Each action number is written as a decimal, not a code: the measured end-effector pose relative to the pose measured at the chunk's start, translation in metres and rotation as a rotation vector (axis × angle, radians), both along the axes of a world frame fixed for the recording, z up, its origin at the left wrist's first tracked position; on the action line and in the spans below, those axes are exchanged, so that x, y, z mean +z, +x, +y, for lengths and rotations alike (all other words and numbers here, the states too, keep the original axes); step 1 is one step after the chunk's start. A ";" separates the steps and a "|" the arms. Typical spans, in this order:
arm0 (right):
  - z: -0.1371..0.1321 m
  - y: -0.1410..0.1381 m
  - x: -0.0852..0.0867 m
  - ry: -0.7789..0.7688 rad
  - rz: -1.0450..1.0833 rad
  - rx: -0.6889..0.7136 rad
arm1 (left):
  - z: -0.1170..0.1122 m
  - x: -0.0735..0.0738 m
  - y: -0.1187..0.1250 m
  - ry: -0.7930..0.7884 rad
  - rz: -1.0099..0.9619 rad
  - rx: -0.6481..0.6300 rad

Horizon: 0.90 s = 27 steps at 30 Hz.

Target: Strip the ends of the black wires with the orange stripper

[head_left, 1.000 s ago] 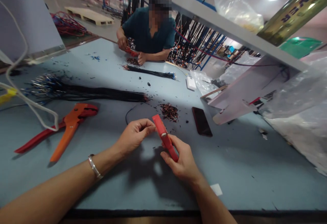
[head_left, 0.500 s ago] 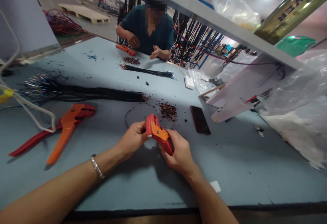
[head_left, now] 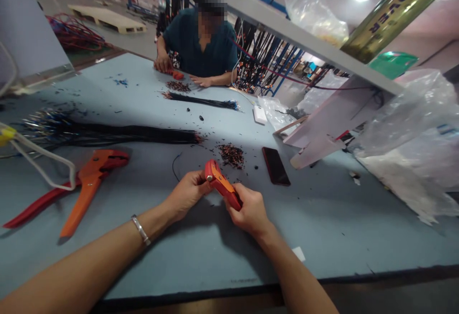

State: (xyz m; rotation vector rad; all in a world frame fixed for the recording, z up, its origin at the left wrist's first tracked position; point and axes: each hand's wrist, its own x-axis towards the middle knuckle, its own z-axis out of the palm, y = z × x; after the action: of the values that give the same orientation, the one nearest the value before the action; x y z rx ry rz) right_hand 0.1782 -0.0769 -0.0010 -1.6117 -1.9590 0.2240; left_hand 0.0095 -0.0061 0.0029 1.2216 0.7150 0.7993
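Leftmost on the table [head_left: 161, 261], a second orange-and-red hand tool [head_left: 93, 173] lies with its handles spread; I'd lift it by those. Beyond it stretches a bundle of black wires [head_left: 136, 132], probably limp and apt to splay unless gripped around the middle. Next, a thin dark wire [head_left: 174, 163] curves from behind my left hand [head_left: 188, 190], whose thumb and fingertips are pinched together, on the wire, I believe (my own fingers hide its end). It should be light and springy, best held close to its tip. My pinch meets the head of the red-and-orange tool [head_left: 223, 186], tilted in front of me: rigid, modestly heavy, smooth-looking, hardly fragile. Its handles are the place to grip, and there my right hand [head_left: 249, 209] is curled firmly around them.
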 end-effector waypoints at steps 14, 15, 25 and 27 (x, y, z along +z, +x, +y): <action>0.000 0.000 -0.005 0.043 -0.070 -0.027 | 0.001 -0.005 0.000 -0.014 -0.009 -0.024; 0.000 0.001 -0.005 0.045 -0.076 -0.031 | 0.001 -0.004 0.000 -0.009 -0.009 -0.022; 0.003 0.001 -0.007 0.081 -0.035 -0.073 | 0.001 -0.001 0.002 0.010 -0.033 -0.005; 0.003 -0.001 -0.003 0.047 0.061 -0.097 | 0.002 0.003 -0.001 0.091 0.053 0.023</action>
State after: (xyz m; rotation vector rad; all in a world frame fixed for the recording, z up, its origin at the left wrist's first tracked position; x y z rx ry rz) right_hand 0.1772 -0.0737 -0.0045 -1.6452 -1.8221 0.1851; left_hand 0.0081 -0.0039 0.0057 1.3229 0.7436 0.8280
